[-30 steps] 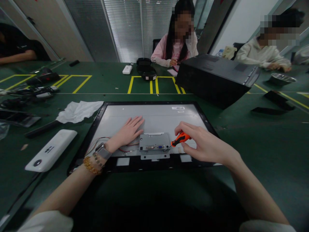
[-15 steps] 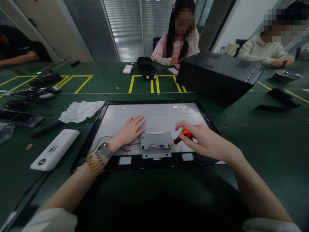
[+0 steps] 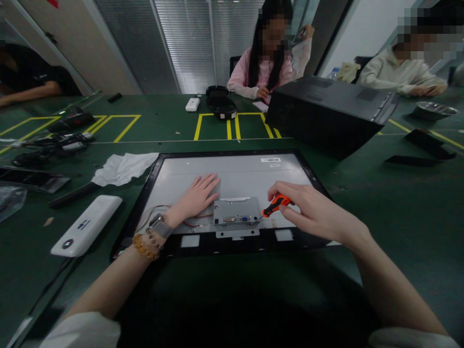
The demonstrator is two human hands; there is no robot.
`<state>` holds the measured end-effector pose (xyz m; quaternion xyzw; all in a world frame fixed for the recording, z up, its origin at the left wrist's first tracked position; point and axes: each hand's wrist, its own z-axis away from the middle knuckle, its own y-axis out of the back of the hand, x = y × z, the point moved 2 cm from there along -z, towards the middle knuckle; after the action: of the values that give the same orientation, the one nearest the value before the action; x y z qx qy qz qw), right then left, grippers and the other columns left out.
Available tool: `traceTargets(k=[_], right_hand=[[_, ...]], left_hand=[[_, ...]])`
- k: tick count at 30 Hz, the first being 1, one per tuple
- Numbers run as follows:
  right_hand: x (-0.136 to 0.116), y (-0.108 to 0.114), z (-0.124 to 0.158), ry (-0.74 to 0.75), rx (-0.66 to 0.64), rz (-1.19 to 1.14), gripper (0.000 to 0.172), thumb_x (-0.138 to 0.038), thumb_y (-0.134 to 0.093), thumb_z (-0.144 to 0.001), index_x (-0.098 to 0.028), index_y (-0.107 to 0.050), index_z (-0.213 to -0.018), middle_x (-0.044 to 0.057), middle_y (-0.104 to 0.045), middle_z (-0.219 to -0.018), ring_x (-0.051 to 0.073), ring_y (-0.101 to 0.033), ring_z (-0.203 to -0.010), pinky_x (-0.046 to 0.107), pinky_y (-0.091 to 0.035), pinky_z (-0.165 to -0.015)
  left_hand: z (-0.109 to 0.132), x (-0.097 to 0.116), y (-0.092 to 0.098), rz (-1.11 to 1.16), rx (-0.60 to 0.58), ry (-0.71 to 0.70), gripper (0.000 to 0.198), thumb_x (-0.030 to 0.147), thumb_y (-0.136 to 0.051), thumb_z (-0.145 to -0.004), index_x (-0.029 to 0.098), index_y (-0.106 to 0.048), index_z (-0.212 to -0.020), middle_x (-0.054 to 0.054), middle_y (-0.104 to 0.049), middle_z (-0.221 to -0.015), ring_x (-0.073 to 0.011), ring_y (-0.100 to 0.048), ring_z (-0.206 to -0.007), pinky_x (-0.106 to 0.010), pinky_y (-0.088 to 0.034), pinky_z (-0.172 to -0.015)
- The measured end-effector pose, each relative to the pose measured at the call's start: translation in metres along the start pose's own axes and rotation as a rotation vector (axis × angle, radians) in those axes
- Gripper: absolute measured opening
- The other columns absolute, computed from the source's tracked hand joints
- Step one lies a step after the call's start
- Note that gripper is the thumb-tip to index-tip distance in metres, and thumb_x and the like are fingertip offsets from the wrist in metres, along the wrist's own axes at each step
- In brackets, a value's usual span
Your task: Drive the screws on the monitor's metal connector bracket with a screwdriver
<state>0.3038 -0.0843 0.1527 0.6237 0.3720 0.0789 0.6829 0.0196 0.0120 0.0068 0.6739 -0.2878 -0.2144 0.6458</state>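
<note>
A monitor panel lies face down on the green table, its grey metal back up inside a black frame. My left hand rests flat on the panel with fingers stretched out, just left of a small metal port bracket. Red and white wires run from under that wrist. My right hand is closed around an orange-and-black screwdriver, whose tip touches the bracket's right edge.
A crumpled white cloth and a white oblong device lie left of the panel. A black computer case stands at the back right. Cables and tools sit far left. Other people sit across the table.
The view has shifted slightly. My right hand has turned the screwdriver a little at the bracket's right edge. My left hand has stayed flat on the panel.
</note>
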Motion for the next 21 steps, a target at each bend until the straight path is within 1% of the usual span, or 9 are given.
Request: traceTargets(k=[3, 5, 8, 11, 13, 16, 18, 21], right_hand=[[-0.0005, -0.0010, -0.0002, -0.024, 0.002, 0.035, 0.018, -0.026, -0.041, -0.094, -0.019, -0.052, -0.105, 0.007, -0.067, -0.089, 0.021, -0.062, -0.076, 0.035, -0.043, -0.073], [-0.0005, -0.0016, -0.0008, -0.051, -0.003, 0.053, 0.020, -0.030, -0.039, -0.097, -0.019, -0.053, -0.107, 0.005, -0.068, -0.083, 0.020, -0.062, -0.071, 0.033, -0.042, -0.070], [-0.0003, -0.0021, -0.0022, -0.083, -0.024, 0.046, 0.023, -0.035, -0.038, -0.099, -0.020, -0.055, -0.105, 0.002, -0.066, -0.072, 0.018, -0.060, -0.062, 0.031, -0.040, -0.064], [-0.0004, -0.0021, -0.0027, -0.103, -0.042, 0.038, 0.026, -0.038, -0.038, -0.099, -0.020, -0.057, -0.100, 0.001, -0.064, -0.068, 0.018, -0.058, -0.059, 0.030, -0.039, -0.062], [-0.0007, -0.0017, -0.0020, -0.091, -0.040, 0.032, 0.024, -0.036, -0.038, -0.099, -0.020, -0.056, -0.100, 0.002, -0.064, -0.071, 0.019, -0.059, -0.063, 0.031, -0.040, -0.065], [-0.0015, -0.0005, -0.0002, -0.029, -0.027, -0.008, 0.017, -0.026, -0.041, -0.094, -0.019, -0.054, -0.102, 0.006, -0.066, -0.085, 0.021, -0.061, -0.076, 0.034, -0.042, -0.073], [-0.0021, 0.0001, 0.0007, 0.009, -0.021, -0.053, 0.016, -0.021, -0.042, -0.090, -0.019, -0.053, -0.102, 0.007, -0.064, -0.093, 0.022, -0.060, -0.083, 0.036, -0.043, -0.076], [-0.0032, 0.0003, 0.0006, 0.027, -0.004, -0.101, 0.017, -0.019, -0.043, -0.087, -0.019, -0.052, -0.102, 0.008, -0.060, -0.097, 0.022, -0.058, -0.083, 0.037, -0.044, -0.078]], left_hand=[[0.0000, -0.0010, -0.0011, 0.001, 0.004, -0.003, 0.057, 0.048, -0.022, -0.105, 0.016, -0.028, -0.151, -0.011, -0.024, -0.159, -0.0253, -0.019, -0.147, -0.047, -0.016, -0.118], [0.0000, -0.0012, -0.0015, 0.004, 0.009, -0.004, 0.057, 0.048, -0.022, -0.105, 0.016, -0.028, -0.151, -0.011, -0.024, -0.159, -0.0255, -0.019, -0.147, -0.048, -0.016, -0.118], [-0.0001, -0.0010, -0.0015, 0.004, 0.015, -0.004, 0.056, 0.048, -0.023, -0.105, 0.017, -0.029, -0.151, -0.011, -0.025, -0.159, -0.0253, -0.020, -0.147, -0.047, -0.016, -0.118], [-0.0003, -0.0006, -0.0013, -0.002, 0.009, 0.000, 0.056, 0.048, -0.024, -0.105, 0.017, -0.029, -0.151, -0.011, -0.025, -0.159, -0.0253, -0.020, -0.146, -0.047, -0.016, -0.118], [-0.0004, -0.0005, -0.0010, -0.009, 0.002, 0.003, 0.056, 0.048, -0.023, -0.105, 0.017, -0.029, -0.151, -0.010, -0.025, -0.159, -0.0254, -0.020, -0.146, -0.047, -0.016, -0.118], [-0.0003, -0.0004, -0.0006, -0.014, -0.001, 0.002, 0.056, 0.048, -0.023, -0.105, 0.017, -0.028, -0.151, -0.010, -0.024, -0.159, -0.0253, -0.020, -0.146, -0.047, -0.016, -0.118], [-0.0002, -0.0001, -0.0002, -0.012, 0.004, -0.001, 0.056, 0.048, -0.023, -0.105, 0.016, -0.029, -0.151, -0.010, -0.024, -0.159, -0.0254, -0.020, -0.147, -0.047, -0.016, -0.118], [0.0000, 0.0004, 0.0004, -0.001, 0.004, -0.002, 0.057, 0.048, -0.023, -0.105, 0.016, -0.029, -0.151, -0.011, -0.024, -0.159, -0.0258, -0.020, -0.147, -0.047, -0.016, -0.118]])
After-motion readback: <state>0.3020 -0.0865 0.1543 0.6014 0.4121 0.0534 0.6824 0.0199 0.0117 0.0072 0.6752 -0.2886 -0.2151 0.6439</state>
